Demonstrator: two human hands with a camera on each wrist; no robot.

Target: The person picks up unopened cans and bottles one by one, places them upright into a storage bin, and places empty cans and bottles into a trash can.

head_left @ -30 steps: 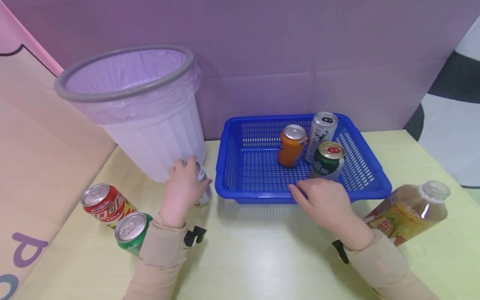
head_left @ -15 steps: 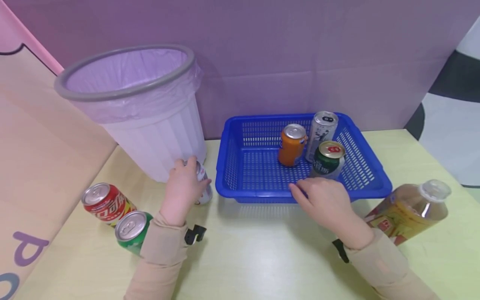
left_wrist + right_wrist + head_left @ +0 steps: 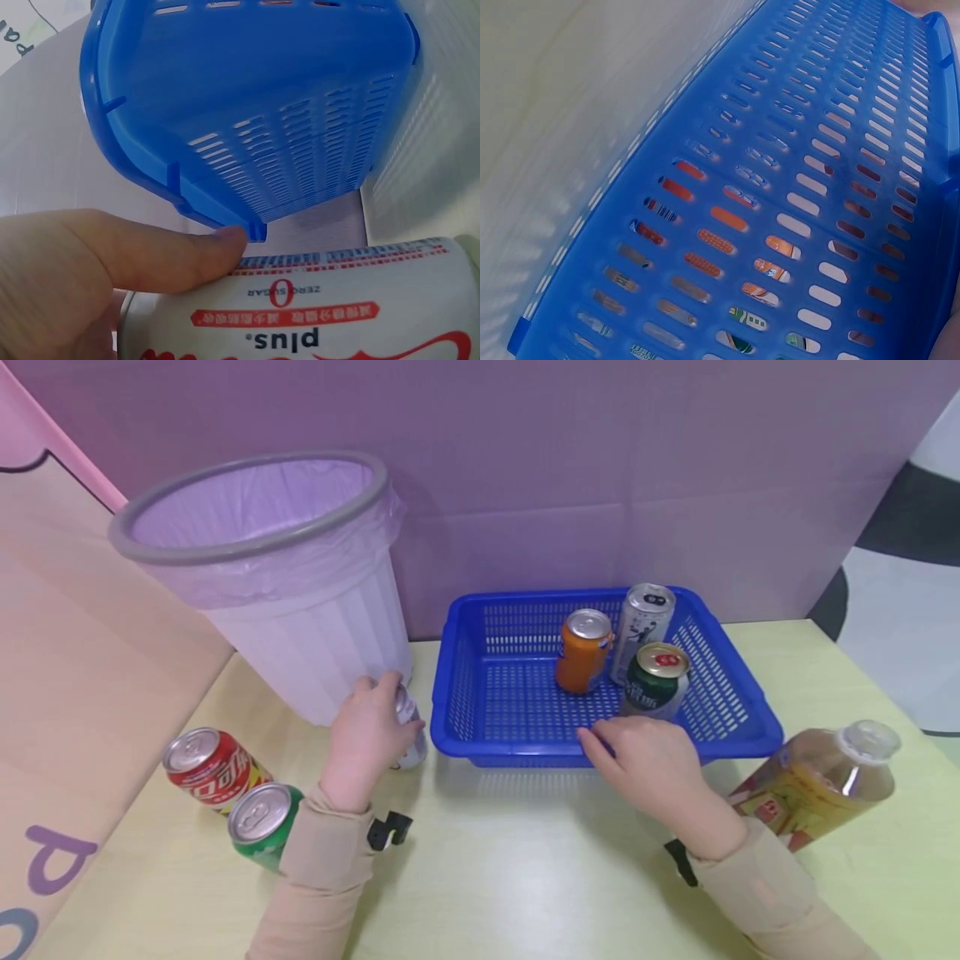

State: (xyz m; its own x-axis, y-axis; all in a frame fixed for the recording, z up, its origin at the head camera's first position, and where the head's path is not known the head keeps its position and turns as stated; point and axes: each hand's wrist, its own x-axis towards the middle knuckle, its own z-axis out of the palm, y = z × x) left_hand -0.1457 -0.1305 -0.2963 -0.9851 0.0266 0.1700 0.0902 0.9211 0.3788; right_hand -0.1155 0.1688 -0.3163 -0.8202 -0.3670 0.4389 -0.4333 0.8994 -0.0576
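While the left hand [image 3: 365, 735] is clasped round a white can [image 3: 315, 307], that can sits at the hand's right side and partly beneath it, with the thumb laid across the near face and the other fingers reaching over the top toward the far side. The left wrist view shows the thumb pressing close to one end of the can, below the red "plus" and "zero sugar" print, which reads upside down there; the other fingers are mostly hidden. The can looks near upright on the counter [image 3: 510, 868], just in front of the lined white bin [image 3: 315, 643] and just left of the blue basket [image 3: 517, 752]. The right hand [image 3: 648, 768] grips the basket's front rim, its fingertips out of sight. Behind that hand, inside the basket, stand a dark green can [image 3: 652, 685] with a gold lid, an orange can [image 3: 580, 660] and a tall silver can [image 3: 642, 627]. A red can [image 3: 217, 768] and a green can [image 3: 266, 827] stand left of the left forearm, and a bottle [image 3: 817, 785] stands beyond the right wrist.
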